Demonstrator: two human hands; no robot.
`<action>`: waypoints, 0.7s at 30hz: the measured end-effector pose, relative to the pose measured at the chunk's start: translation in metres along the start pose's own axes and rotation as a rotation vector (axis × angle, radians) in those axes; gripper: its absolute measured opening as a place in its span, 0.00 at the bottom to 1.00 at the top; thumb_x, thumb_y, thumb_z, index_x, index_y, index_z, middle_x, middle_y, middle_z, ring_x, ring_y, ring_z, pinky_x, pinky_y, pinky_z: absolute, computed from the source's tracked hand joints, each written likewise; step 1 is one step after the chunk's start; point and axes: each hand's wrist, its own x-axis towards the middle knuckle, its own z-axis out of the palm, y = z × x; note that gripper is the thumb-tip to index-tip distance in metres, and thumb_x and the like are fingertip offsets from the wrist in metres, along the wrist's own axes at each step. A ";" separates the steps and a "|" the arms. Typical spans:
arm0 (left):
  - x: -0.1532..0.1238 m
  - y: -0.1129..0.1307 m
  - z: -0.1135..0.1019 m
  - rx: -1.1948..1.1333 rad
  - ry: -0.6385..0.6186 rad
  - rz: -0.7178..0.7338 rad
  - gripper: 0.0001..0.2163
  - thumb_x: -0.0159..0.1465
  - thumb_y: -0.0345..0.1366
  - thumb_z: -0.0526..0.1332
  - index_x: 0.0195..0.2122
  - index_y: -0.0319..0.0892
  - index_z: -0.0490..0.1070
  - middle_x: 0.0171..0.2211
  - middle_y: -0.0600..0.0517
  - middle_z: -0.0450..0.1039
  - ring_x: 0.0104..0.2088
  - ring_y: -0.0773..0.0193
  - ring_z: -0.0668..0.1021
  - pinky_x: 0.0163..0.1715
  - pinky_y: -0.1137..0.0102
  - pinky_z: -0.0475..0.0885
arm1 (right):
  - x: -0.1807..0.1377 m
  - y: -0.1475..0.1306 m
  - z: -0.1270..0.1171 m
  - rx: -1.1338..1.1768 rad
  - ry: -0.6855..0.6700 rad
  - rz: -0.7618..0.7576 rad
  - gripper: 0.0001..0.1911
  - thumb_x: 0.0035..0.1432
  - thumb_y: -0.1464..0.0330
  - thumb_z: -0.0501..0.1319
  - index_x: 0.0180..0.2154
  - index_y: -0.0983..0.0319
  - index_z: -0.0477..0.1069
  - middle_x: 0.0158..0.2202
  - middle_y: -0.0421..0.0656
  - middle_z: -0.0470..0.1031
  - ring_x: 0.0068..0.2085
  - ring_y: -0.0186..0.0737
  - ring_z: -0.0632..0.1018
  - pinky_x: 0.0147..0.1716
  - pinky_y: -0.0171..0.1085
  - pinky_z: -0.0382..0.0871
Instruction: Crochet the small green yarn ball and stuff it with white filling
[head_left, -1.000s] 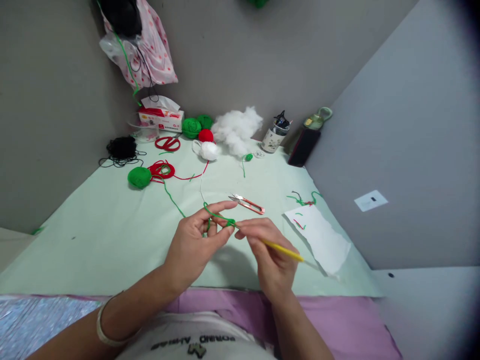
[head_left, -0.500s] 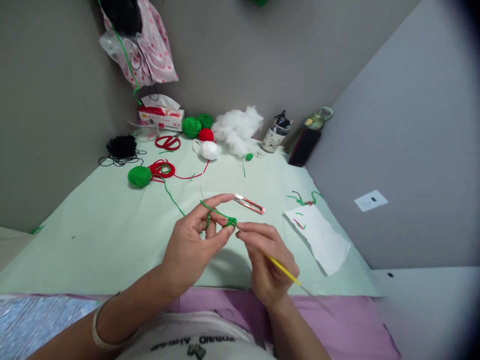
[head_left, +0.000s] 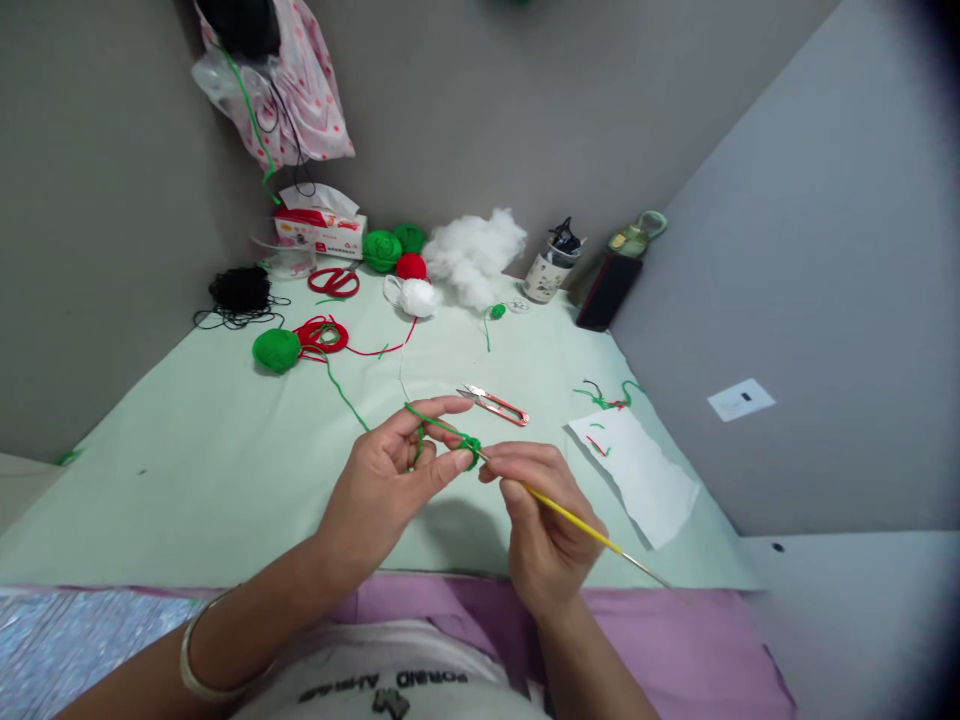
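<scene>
Between the thumb and fingers of my left hand (head_left: 397,455) is a small green crochet piece (head_left: 471,452), with green yarn looped over the raised index finger. That yarn runs back across the table to a green yarn ball (head_left: 277,350). My right hand (head_left: 551,520) grips a crochet hook (head_left: 574,520) with a yellow handle; its metal tip reaches the green piece, though the exact loop it sits in is too small to make out. Just beyond my left fingertips lie orange-handled thread snips (head_left: 501,406) on the table.
Red-handled scissors (head_left: 334,283), black yarn (head_left: 240,290), a white yarn ball (head_left: 417,297) and fluffy stuffing (head_left: 474,255) lie toward the back. A pen cup (head_left: 551,272) and a dark phone (head_left: 609,290) stand at back right. White paper (head_left: 637,480) with yarn scraps lies right.
My right hand has shifted slightly right and down, and the hook's handle has swung a little. The green piece has turned between my left fingers and shows more of itself.
</scene>
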 end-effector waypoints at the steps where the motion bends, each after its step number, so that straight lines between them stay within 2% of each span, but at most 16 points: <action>1: 0.000 0.000 -0.001 0.020 -0.004 0.010 0.20 0.64 0.41 0.70 0.57 0.50 0.76 0.31 0.56 0.72 0.29 0.70 0.68 0.30 0.74 0.64 | 0.001 -0.001 -0.001 0.014 -0.017 0.019 0.17 0.67 0.80 0.60 0.48 0.56 0.80 0.40 0.45 0.82 0.45 0.44 0.82 0.41 0.43 0.78; 6: 0.000 0.001 -0.003 0.127 0.043 0.083 0.18 0.64 0.39 0.69 0.55 0.49 0.78 0.35 0.55 0.74 0.28 0.71 0.66 0.31 0.73 0.66 | -0.001 -0.005 -0.003 0.056 -0.092 0.102 0.16 0.71 0.75 0.55 0.50 0.57 0.79 0.43 0.46 0.81 0.48 0.44 0.80 0.45 0.45 0.75; 11: -0.004 0.005 0.002 0.240 0.162 0.159 0.17 0.61 0.33 0.69 0.52 0.49 0.80 0.35 0.56 0.73 0.25 0.73 0.65 0.28 0.75 0.66 | 0.001 -0.007 -0.003 0.027 -0.120 0.122 0.16 0.71 0.76 0.54 0.49 0.57 0.79 0.42 0.45 0.80 0.46 0.43 0.80 0.44 0.44 0.76; 13: -0.005 0.007 0.005 0.222 0.158 0.120 0.20 0.60 0.32 0.69 0.55 0.48 0.78 0.33 0.56 0.73 0.24 0.73 0.63 0.26 0.75 0.65 | -0.002 -0.003 -0.001 -0.052 -0.113 0.031 0.18 0.69 0.78 0.56 0.51 0.57 0.78 0.43 0.46 0.79 0.45 0.42 0.79 0.43 0.43 0.76; 16: -0.005 0.007 0.008 0.130 0.063 -0.006 0.25 0.59 0.32 0.68 0.59 0.46 0.74 0.30 0.58 0.71 0.24 0.72 0.63 0.25 0.75 0.63 | -0.010 0.009 0.005 -0.229 -0.050 -0.214 0.23 0.66 0.81 0.59 0.58 0.58 0.76 0.43 0.47 0.75 0.43 0.42 0.79 0.38 0.41 0.77; 18: -0.005 0.005 0.008 0.041 0.007 -0.064 0.27 0.59 0.32 0.69 0.61 0.46 0.72 0.31 0.58 0.70 0.26 0.72 0.64 0.27 0.75 0.63 | -0.015 0.016 0.008 -0.326 -0.032 -0.346 0.26 0.65 0.80 0.60 0.62 0.59 0.74 0.42 0.49 0.75 0.43 0.44 0.79 0.38 0.43 0.79; 21: -0.004 0.002 0.004 -0.136 -0.099 -0.114 0.27 0.61 0.35 0.71 0.62 0.48 0.70 0.33 0.58 0.70 0.30 0.71 0.68 0.32 0.75 0.65 | -0.016 0.019 0.007 -0.347 -0.020 -0.389 0.26 0.66 0.78 0.61 0.63 0.55 0.73 0.41 0.48 0.76 0.42 0.45 0.80 0.37 0.43 0.80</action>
